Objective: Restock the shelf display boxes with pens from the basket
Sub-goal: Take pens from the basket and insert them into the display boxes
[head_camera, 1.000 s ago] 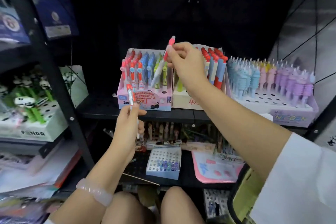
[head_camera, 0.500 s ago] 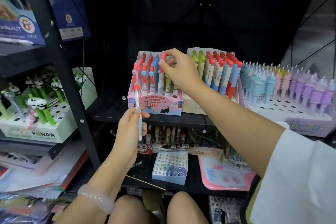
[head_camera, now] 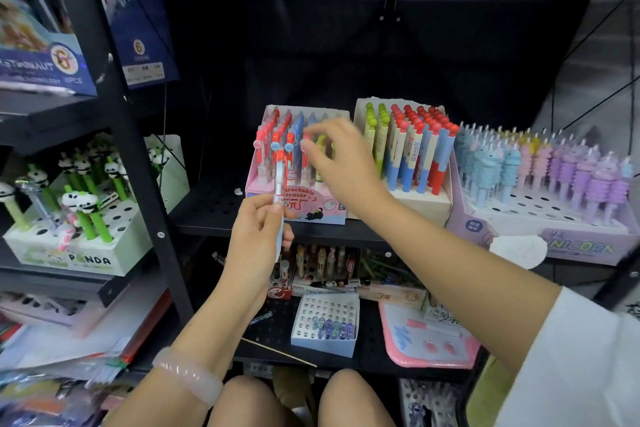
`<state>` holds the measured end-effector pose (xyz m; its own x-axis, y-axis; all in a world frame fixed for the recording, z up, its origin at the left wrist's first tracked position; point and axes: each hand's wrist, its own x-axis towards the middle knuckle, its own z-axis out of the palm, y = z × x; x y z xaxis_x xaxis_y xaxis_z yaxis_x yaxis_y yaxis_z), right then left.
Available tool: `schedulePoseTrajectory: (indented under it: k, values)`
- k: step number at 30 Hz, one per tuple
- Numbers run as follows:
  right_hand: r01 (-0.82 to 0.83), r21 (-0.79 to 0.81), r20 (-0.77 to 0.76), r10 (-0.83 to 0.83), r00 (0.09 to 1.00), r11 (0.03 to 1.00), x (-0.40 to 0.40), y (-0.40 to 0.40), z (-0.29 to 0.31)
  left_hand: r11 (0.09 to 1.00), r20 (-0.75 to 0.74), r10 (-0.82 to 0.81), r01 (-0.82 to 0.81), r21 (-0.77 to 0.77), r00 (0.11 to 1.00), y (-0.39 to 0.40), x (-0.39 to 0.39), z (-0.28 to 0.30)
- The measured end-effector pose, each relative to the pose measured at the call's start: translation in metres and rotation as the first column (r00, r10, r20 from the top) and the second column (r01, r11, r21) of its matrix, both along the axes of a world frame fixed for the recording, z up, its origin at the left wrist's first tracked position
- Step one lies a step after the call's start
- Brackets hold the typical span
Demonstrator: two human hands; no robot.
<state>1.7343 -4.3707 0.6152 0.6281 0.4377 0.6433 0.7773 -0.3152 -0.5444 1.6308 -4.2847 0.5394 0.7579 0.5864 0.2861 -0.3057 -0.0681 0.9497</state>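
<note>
The right hand (head_camera: 341,163) has let go of its pen and now hovers, fingers loose (a bit blurry), over the pink cardboard display box (head_camera: 304,206). The left hand (head_camera: 258,236) still pinches a red-and-white pen (head_camera: 279,180) upright before it.

The pink box (head_camera: 313,210) carries red lettering and a black cat, and holds red, blue and green pens (head_camera: 292,149). The cream box (head_camera: 398,203) shows pens with green or red caps and cream, blue and red barrels, while the lilac tray (head_camera: 540,243) holds blue, pink and purple pens. The white panda box (head_camera: 79,253) has black-and-white heads on green stems.
</note>
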Motion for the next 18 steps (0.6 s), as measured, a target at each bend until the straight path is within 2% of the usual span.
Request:
schedulePoseTrajectory:
  k: [1, 3, 5, 7, 10, 14, 16, 18]
  values:
    - [-0.105, 0.02, -0.14, 0.107, 0.984, 0.994, -0.007, -0.002, -0.005, 1.0, 0.005, -0.008, 0.008, 0.002, 1.0, -0.003, 0.001, 0.001]
    - [-0.296, 0.126, -0.42, 0.322, 0.848, 0.947, -0.016, -0.007, -0.014, 1.0, 0.0, -0.026, 0.026, 0.0, 1.0, -0.008, 0.003, 0.002]
    - [-0.355, 0.246, -0.535, 0.432, 0.726, 0.902, -0.018, -0.012, -0.019, 0.999, -0.01, -0.044, 0.044, 0.006, 0.999, -0.012, 0.004, 0.002]
    - [-0.342, 0.29, -0.572, 0.448, 0.687, 0.894, -0.019, -0.015, -0.018, 0.997, -0.014, -0.069, 0.07, 0.016, 0.997, -0.015, 0.005, 0.003]
    - [-0.294, 0.297, -0.54, 0.414, 0.733, 0.908, -0.014, -0.02, -0.01, 0.994, -0.039, -0.078, 0.081, 0.074, 0.996, -0.015, 0.003, 0.003]
    - [-0.018, 0.385, -0.355, 0.166, 0.92, 0.923, 0.008, -0.032, 0.016, 0.971, -0.108, -0.011, 0.036, 0.238, 0.994, -0.005, 0.0, 0.004]
    - [0.062, 0.355, -0.253, 0.032, 0.967, 0.933, 0.016, -0.033, 0.023, 0.963, -0.132, 0.014, 0.022, 0.267, 0.991, 0.0, 0.001, 0.003]
    - [0.076, 0.278, -0.193, -0.022, 0.981, 0.958, 0.021, -0.03, 0.022, 0.957, -0.146, 0.032, 0.011, 0.288, 0.989, 0.002, 0.002, 0.001]
